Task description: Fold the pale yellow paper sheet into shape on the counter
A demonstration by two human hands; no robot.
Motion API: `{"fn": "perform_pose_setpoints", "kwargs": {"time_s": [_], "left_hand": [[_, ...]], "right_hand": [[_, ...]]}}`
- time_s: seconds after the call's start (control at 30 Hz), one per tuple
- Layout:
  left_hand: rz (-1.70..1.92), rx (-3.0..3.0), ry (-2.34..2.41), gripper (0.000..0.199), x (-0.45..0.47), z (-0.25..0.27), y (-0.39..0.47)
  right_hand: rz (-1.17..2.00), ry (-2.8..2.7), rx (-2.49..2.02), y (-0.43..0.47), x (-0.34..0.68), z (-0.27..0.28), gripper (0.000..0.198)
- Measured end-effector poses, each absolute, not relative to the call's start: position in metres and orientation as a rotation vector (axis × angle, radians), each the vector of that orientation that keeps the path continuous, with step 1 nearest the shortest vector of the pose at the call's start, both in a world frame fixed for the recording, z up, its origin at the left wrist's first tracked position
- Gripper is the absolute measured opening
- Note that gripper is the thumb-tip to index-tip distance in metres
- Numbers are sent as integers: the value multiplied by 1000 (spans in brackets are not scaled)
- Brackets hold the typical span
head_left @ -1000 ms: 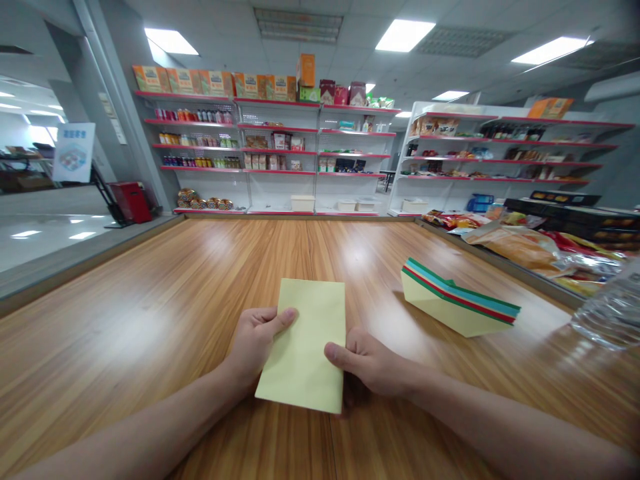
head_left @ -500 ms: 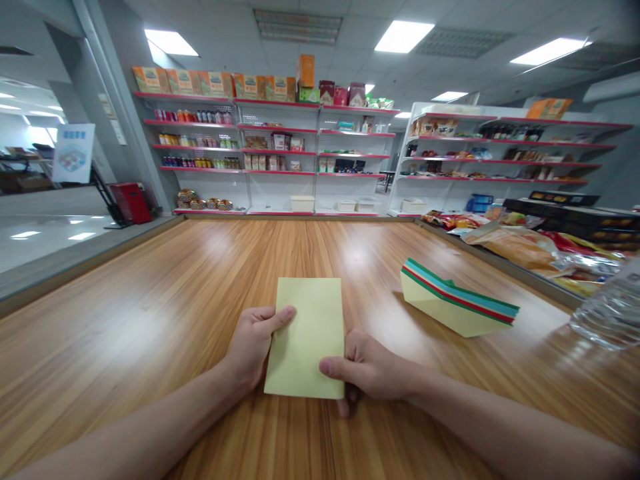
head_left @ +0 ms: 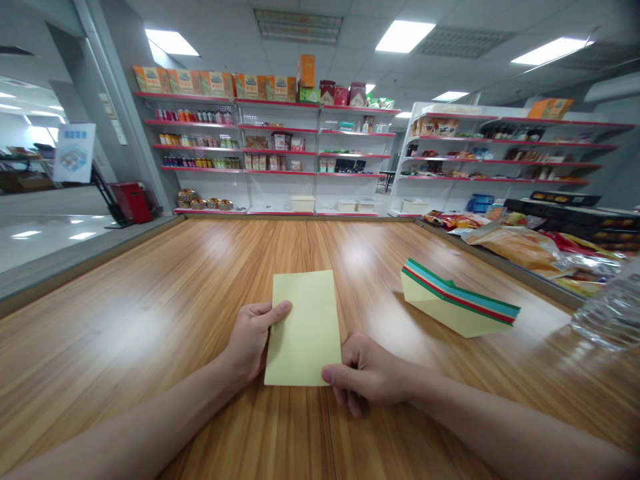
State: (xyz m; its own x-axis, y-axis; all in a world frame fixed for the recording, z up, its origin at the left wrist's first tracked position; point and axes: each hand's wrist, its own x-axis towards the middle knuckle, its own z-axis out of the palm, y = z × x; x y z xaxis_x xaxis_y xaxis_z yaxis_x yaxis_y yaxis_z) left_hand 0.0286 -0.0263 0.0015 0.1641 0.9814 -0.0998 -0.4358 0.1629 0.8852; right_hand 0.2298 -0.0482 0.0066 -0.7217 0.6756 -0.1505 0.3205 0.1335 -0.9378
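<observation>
A pale yellow sheet of paper [head_left: 305, 333] is held over the wooden table, its plain face toward me. My left hand [head_left: 253, 337] grips its left edge, thumb on the front and the other fingers hidden behind. At the lower right corner my right hand [head_left: 367, 370] pinches the paper between thumb and curled fingers. Farther right stands a folded paper boat [head_left: 460, 310], yellow below, with green, light blue and red stripes along its upper edge. Neither hand touches the boat.
The wooden table [head_left: 210, 267] has a raised rim. A clear plastic bottle [head_left: 610, 313] is at the right edge. Bagged snacks [head_left: 530, 247] and dark boxes [head_left: 575, 217] lie beyond the right rim. Stocked shelves [head_left: 280, 127] line the back.
The paper has shifted slightly left and up and turned a little. My right thumb now lies nearer its lower right corner. The paper boat has stayed in place.
</observation>
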Motion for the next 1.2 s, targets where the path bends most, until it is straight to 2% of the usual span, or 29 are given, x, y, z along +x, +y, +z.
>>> {"fn": "perform_pose_setpoints", "kwargs": {"time_s": [0.17,0.4,0.6,0.83,1.2], "left_hand": [[1123,1073,910,28,27,2,-33],[1044,1102,773,28,26,-4,-29],[1078,1099,827,26,26,-7,-26],[1015,1042,739,26,28,-2,-29],[870,1160,742,21,22,-8,-20]], "right_hand": [[1536,-1830,-800,-41,228,-1,39],[1704,-1664,-671,-32,229,-3,43],[1672,-1550,-787,-28,230,-8,37],[1847,-1402,-678,-24,231,-4,35],[1825,-1326,-696,-22,229,-7,35]]}}
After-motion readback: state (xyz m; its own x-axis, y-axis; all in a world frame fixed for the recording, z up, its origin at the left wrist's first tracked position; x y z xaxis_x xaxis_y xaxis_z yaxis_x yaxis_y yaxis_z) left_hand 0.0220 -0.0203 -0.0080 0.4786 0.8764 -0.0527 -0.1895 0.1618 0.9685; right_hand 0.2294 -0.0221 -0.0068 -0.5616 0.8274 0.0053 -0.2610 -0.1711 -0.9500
